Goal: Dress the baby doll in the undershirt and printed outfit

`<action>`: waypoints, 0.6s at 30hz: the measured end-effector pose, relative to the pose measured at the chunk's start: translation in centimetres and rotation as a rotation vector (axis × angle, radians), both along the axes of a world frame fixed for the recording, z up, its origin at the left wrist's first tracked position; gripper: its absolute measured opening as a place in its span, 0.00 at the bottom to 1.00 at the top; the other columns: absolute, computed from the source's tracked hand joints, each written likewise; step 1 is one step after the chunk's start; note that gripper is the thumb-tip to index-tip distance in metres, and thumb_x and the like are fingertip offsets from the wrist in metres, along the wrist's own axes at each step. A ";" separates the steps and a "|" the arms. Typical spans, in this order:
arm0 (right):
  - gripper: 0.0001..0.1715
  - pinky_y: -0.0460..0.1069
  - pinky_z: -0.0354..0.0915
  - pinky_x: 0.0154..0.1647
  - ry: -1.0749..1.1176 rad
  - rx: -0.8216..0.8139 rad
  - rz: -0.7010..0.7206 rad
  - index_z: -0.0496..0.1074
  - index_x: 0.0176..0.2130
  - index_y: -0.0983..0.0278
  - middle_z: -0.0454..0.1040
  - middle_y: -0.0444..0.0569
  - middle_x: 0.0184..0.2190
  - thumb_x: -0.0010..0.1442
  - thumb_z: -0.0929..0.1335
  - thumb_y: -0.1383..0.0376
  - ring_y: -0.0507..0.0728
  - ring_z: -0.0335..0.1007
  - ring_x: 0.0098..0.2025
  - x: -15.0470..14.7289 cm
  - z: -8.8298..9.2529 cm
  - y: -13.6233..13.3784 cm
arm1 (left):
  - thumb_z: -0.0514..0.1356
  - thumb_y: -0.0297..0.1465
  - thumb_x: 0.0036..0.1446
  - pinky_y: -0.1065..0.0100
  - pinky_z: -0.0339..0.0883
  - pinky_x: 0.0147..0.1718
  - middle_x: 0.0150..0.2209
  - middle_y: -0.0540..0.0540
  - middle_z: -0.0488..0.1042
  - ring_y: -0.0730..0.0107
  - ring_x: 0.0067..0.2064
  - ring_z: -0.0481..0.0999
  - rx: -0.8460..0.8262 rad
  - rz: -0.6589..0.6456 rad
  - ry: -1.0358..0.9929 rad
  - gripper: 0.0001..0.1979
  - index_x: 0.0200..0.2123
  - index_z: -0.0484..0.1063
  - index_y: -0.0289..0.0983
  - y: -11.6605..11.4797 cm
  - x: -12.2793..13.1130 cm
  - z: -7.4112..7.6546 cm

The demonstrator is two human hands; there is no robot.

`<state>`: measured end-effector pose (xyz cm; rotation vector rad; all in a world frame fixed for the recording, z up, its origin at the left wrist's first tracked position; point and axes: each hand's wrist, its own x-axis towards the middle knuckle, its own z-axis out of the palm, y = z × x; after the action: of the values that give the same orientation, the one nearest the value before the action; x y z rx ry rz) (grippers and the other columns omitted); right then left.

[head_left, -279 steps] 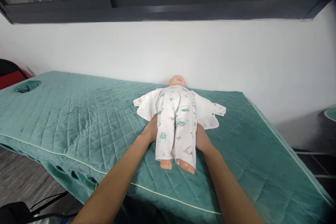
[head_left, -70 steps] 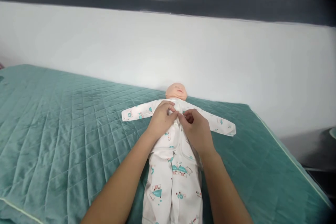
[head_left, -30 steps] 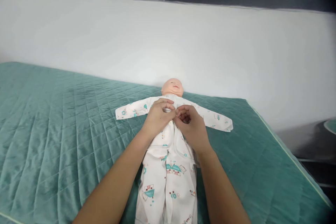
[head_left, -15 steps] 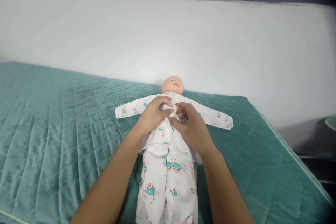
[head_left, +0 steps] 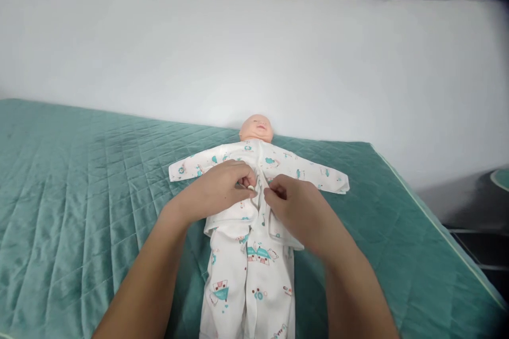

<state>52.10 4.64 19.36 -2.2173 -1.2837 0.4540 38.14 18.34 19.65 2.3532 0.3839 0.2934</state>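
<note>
A baby doll (head_left: 256, 128) lies on its back with its arms spread, dressed in a white printed shirt (head_left: 278, 158) and matching trousers (head_left: 228, 286). Between the finger and thumb of my left hand (head_left: 220, 188), the left front edge of the shirt is pinched, with a small pale button (head_left: 251, 187) showing at the fingertips. My right hand (head_left: 298, 206) is closed on the opposite front edge, just right of the middle. Above my hands the front looks drawn together at the chest; below them the two edges part.
Under the doll is a green quilted bed cover (head_left: 99, 185) with a pale piped edge on the right. Behind the doll's head rises a white wall (head_left: 254, 53). Dark objects (head_left: 481, 243) stand beyond the bed's right side.
Both hands have moved down the shirt front from the upper chest and slightly apart. The chest they covered now shows. The view has shifted slightly.
</note>
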 end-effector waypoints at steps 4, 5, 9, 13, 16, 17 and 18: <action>0.18 0.49 0.51 0.23 0.260 0.019 0.089 0.60 0.23 0.61 0.68 0.42 0.20 0.62 0.65 0.60 0.51 0.56 0.22 1.1 0.3 -0.3 | 0.57 0.29 0.60 0.67 0.60 0.32 0.30 0.51 0.73 0.69 0.33 0.69 -0.012 0.027 -0.005 0.07 0.29 0.70 0.40 -0.1 0.2 0.0; 0.18 0.49 0.53 0.24 0.330 0.042 0.113 0.62 0.23 0.61 0.69 0.42 0.21 0.63 0.65 0.59 0.51 0.58 0.23 1.2 0.2 -0.2 | 0.57 0.30 0.60 0.67 0.59 0.30 0.28 0.52 0.71 0.70 0.31 0.68 -0.033 0.035 -0.010 0.07 0.28 0.70 0.40 -0.1 0.3 0.0; 0.20 0.48 0.57 0.26 0.585 0.199 0.152 0.66 0.25 0.61 0.68 0.42 0.20 0.63 0.67 0.54 0.51 0.62 0.24 1.1 -0.5 0.5 | 0.59 0.35 0.60 0.69 0.58 0.28 0.27 0.52 0.70 0.73 0.29 0.66 -0.207 0.057 -0.074 0.09 0.28 0.70 0.39 0.1 0.6 -0.3; 0.19 0.46 0.57 0.24 0.749 0.324 0.112 0.67 0.25 0.62 0.65 0.41 0.18 0.60 0.70 0.54 0.50 0.59 0.21 0.7 -1.2 1.1 | 0.62 0.37 0.58 0.71 0.59 0.28 0.29 0.52 0.72 0.75 0.29 0.66 -0.474 0.071 -0.161 0.07 0.32 0.73 0.39 0.7 0.7 -1.1; 0.18 0.46 0.57 0.22 0.810 0.350 0.081 0.69 0.25 0.62 0.65 0.41 0.17 0.59 0.71 0.54 0.50 0.59 0.20 0.6 -1.6 1.1 | 0.64 0.36 0.56 0.71 0.60 0.29 0.30 0.51 0.73 0.74 0.30 0.68 -0.577 0.058 -0.178 0.07 0.33 0.76 0.38 1.2 0.7 -1.5; 0.17 0.46 0.57 0.22 0.820 0.351 0.077 0.69 0.25 0.62 0.66 0.41 0.17 0.59 0.71 0.54 0.50 0.59 0.20 0.6 -1.8 1.1 | 0.65 0.36 0.55 0.71 0.61 0.30 0.30 0.50 0.73 0.74 0.31 0.69 -0.590 0.044 -0.175 0.07 0.33 0.77 0.38 1.2 0.7 -1.6; 0.17 0.46 0.58 0.23 0.825 0.350 0.075 0.70 0.25 0.62 0.67 0.41 0.17 0.59 0.71 0.54 0.50 0.60 0.20 0.6 -1.9 1.1 | 0.65 0.36 0.55 0.71 0.62 0.31 0.31 0.49 0.74 0.73 0.32 0.70 -0.598 0.028 -0.171 0.07 0.34 0.77 0.38 1.3 0.7 -1.6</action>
<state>52.72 5.70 17.43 -1.4369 -0.8946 0.9609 38.87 19.65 18.03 1.7253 0.3619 0.3357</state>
